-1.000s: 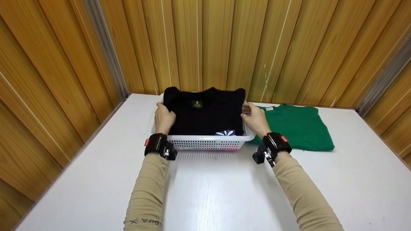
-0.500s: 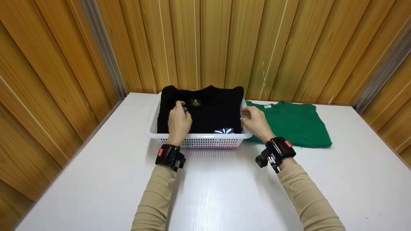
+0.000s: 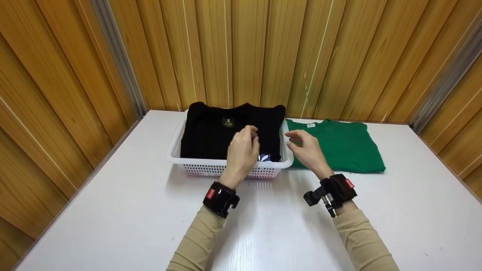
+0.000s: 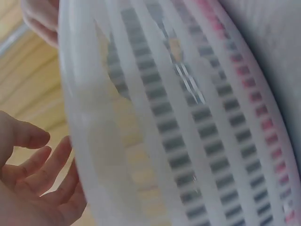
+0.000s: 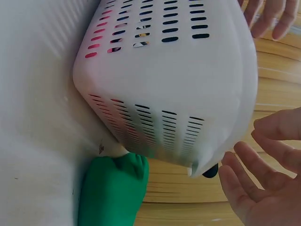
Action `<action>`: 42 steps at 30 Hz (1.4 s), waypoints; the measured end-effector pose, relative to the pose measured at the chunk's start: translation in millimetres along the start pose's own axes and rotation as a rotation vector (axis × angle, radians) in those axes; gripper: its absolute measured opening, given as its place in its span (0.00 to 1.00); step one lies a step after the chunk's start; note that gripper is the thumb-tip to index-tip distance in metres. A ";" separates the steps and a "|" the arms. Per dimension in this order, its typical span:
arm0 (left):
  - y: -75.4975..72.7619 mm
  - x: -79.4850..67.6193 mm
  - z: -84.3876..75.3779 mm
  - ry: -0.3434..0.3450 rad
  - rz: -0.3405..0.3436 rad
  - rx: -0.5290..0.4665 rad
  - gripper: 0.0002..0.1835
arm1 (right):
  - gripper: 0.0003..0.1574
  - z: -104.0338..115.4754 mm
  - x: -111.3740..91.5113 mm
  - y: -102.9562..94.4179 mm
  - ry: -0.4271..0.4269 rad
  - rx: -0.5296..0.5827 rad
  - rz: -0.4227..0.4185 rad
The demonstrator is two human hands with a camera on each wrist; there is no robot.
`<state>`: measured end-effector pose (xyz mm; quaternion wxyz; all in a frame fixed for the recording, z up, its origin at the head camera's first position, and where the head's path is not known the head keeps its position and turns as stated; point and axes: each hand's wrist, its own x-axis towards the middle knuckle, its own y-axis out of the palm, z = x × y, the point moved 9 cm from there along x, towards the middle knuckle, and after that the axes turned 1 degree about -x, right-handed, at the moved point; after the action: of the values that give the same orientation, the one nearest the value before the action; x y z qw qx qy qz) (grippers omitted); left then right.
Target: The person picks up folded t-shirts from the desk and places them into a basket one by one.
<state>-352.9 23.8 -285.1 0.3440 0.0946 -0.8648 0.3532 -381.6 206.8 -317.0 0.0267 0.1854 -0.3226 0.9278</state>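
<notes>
A folded black shirt (image 3: pixel 207 139) with a neck label and a blue-and-white print fills the white perforated basket (image 3: pixel 205 162). My left hand (image 3: pixel 243 154) is over the front right part of the shirt, covering some of the print. Its fingers are loosely bent and hold nothing; whether they touch the cloth I cannot tell. Just outside the basket's right rim, my right hand (image 3: pixel 307 150) has its thumb and fingers apart with nothing between them. In the right wrist view, its fingertips (image 5: pixel 228 160) come close to the rim.
A folded green shirt (image 3: pixel 342 146) lies on the white table (image 3: pixel 124 210) to the right of the basket, behind my right hand. Wood-patterned panel walls (image 3: pixel 244 52) border the table at the back and sides.
My left hand has let go of the shirt's left side and moved right across it. My right hand has drawn slightly away from the right side. The shirt stays in the basket.
</notes>
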 end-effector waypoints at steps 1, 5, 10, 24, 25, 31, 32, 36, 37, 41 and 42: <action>4.3 -3.1 -9.6 0.031 0.007 0.000 0.09 | 0.19 -2.3 -1.6 -2.8 0.002 0.006 -0.006; 22.8 -17.6 -46.5 0.201 0.051 0.029 0.09 | 0.20 -19.7 -6.4 -14.8 0.039 0.044 -0.022; 42.1 -36.8 -78.2 0.420 0.129 0.095 0.09 | 0.21 -55.7 -15.7 -29.0 0.154 0.049 -0.035; 84.0 -77.8 -111.4 0.637 0.370 0.148 0.11 | 0.40 -114.5 -34.1 -32.8 0.286 -0.259 0.244; 85.8 -80.4 -113.2 0.652 0.382 0.156 0.11 | 0.43 -118.1 -34.6 -29.4 0.296 -0.263 0.279; 91.1 -89.6 -116.3 0.694 0.425 0.169 0.11 | 0.53 -133.2 -46.9 -10.4 0.347 -0.291 0.473; 91.4 -90.0 -115.8 0.693 0.428 0.168 0.11 | 0.53 -133.9 -49.2 -8.1 0.346 -0.298 0.497; 92.1 -90.6 -112.9 0.691 0.424 0.177 0.10 | 0.49 -130.9 -52.6 -4.0 0.320 -0.343 0.540; 92.6 -90.6 -111.9 0.691 0.424 0.179 0.10 | 0.49 -129.8 -52.6 -4.0 0.314 -0.357 0.542; 94.8 -90.8 -108.3 0.694 0.427 0.183 0.09 | 0.46 -122.9 -54.1 -6.0 0.318 -0.413 0.564; 95.3 -90.7 -107.8 0.695 0.429 0.185 0.10 | 0.46 -121.6 -54.4 -7.0 0.322 -0.425 0.571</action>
<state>-267.2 159.3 -341.7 0.5240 -0.1818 -0.6622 0.5039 -369.5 290.1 -420.5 -0.1445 -0.0693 -0.5377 0.8278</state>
